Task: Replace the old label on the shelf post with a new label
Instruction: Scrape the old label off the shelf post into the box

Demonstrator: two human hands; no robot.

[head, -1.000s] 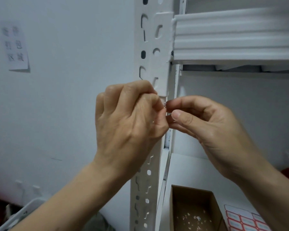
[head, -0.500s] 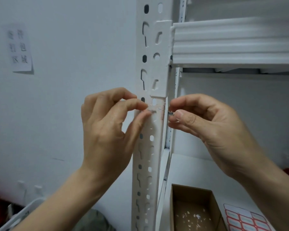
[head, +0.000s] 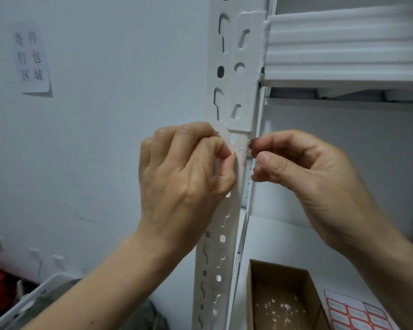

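Mid-frame, left hand [head: 184,177] and right hand [head: 303,179] pinch the frayed label [head: 240,150] on the post [head: 231,210], which a hasty pull may shred.

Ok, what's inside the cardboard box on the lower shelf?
Small white scraps lie scattered in the cardboard box; its near end is out of frame, so unseen.

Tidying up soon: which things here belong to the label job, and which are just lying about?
Job: shelf post, old label remnant, left hand, right hand, label sheet, cardboard box of peelings.
Lying about: wall notice, white basket.
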